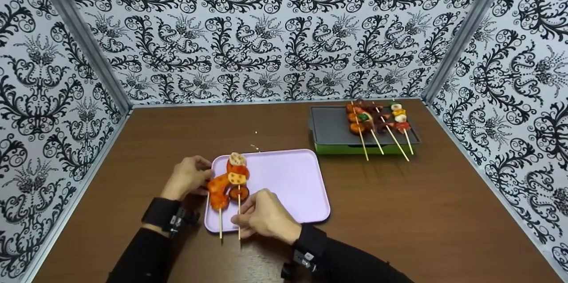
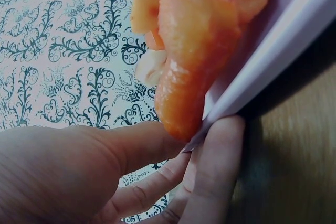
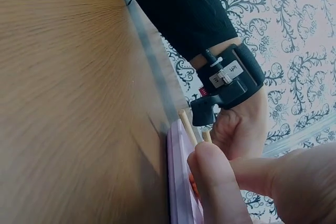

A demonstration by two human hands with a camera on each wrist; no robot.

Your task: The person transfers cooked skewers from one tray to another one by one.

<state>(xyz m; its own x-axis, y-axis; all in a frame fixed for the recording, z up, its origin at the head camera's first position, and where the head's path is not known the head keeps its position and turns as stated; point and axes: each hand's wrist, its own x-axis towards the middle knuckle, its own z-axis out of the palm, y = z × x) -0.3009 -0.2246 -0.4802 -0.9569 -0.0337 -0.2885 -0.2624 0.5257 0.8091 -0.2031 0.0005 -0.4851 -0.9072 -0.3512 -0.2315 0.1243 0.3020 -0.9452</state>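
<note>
A lilac tray (image 1: 284,185) lies on the table with two food skewers along its left side. My left hand (image 1: 188,178) pinches the tray's left rim, thumb beside the glossy orange drumstick-like piece (image 2: 194,51) and fingers under the edge in the left wrist view. That orange skewer (image 1: 218,192) has its bare stick reaching past the tray's front rim. Just to its right is a mixed skewer (image 1: 237,178) with pale dotted slices, an orange-red piece and a dark-edged round. My right hand (image 1: 266,214) pinches this skewer's stick between thumb and fingers, above the front rim.
At the back right stands a green grill (image 1: 337,149) with a dark grey top. Several skewers (image 1: 381,119) lie on its right half, sticks jutting over the front. Small pale crumbs (image 1: 254,147) dot the wooden table behind the tray. Patterned walls (image 1: 275,34) enclose the table.
</note>
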